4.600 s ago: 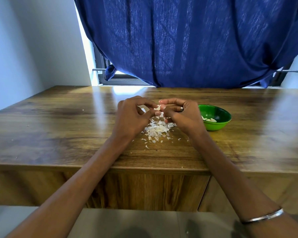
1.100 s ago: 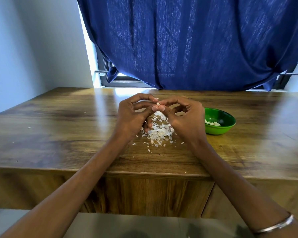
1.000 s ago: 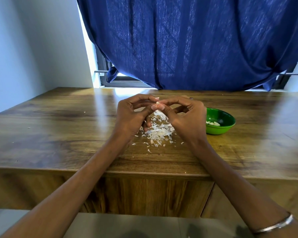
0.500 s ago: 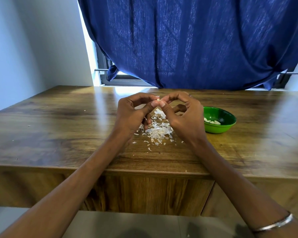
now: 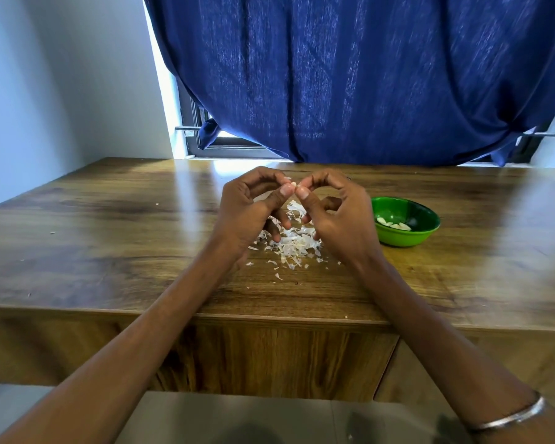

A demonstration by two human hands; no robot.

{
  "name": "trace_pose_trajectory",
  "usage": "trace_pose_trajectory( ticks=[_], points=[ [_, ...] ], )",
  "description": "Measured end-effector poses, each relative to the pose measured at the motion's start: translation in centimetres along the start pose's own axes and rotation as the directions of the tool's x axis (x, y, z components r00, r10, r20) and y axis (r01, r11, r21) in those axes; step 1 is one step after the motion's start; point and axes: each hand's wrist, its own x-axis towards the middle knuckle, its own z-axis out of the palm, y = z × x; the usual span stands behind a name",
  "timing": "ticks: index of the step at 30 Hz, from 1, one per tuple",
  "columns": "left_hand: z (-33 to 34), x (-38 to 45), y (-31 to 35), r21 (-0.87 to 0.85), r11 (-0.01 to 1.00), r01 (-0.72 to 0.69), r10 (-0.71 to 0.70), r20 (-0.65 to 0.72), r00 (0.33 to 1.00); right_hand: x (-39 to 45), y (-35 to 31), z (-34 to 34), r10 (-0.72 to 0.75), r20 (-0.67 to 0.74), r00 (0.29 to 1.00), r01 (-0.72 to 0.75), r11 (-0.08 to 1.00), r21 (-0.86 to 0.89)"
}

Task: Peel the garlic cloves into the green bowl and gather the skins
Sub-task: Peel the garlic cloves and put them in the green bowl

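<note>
At the near edge, a silver bangle [image 5: 510, 418] is sitting on the right forearm at about 5 o'clock in the view. Both forearms are reaching forward over the wooden worktop [image 5: 109, 251] toward its middle. Between the wrists, a loose pile of pale garlic skins [image 5: 293, 243] is lying on the worktop, with stray flakes scattered at its near side. Above the pile, the left hand [image 5: 250, 213] and the right hand [image 5: 340, 216] are meeting fingertip to fingertip, each one pinching a small garlic clove [image 5: 293, 184] between thumb and forefinger; the clove is raised off the worktop, and only a sliver of it is showing. The remaining fingers of both hands are curling down toward the skins. At 3 o'clock from the hands, just beside the right hand, the green bowl [image 5: 406, 237] is resting on the worktop, holding a few peeled cloves [image 5: 393, 224]. Farther back, at 12 o'clock, a dark blue curtain [image 5: 366, 75] is hanging across a window.
</note>
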Motion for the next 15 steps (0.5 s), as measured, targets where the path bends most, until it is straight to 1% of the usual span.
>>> trace_pose_trajectory(
  ticks=[2,7,12,15],
  points=[
    [-0.09,0.01,0.02,0.017,1.000,-0.010,0.010,-0.011,1.000,-0.07,0.01,0.00,0.026,0.008,1.000,-0.026,1.000,0.014],
    [0.00,0.05,-0.16,0.048,0.998,-0.036,0.037,-0.013,0.999,-0.11,0.03,-0.06,0.147,0.030,0.989,-0.150,0.982,0.118],
    [0.07,0.04,-0.19,0.033,0.999,-0.002,0.003,-0.014,1.000,-0.01,0.29,-0.22,0.216,0.059,0.975,-0.222,0.969,0.111],
    [0.03,0.06,-0.11,0.024,1.000,0.005,-0.004,-0.029,1.000,0.04,0.19,-0.27,0.232,0.065,0.971,-0.238,0.964,0.122]
  ],
)
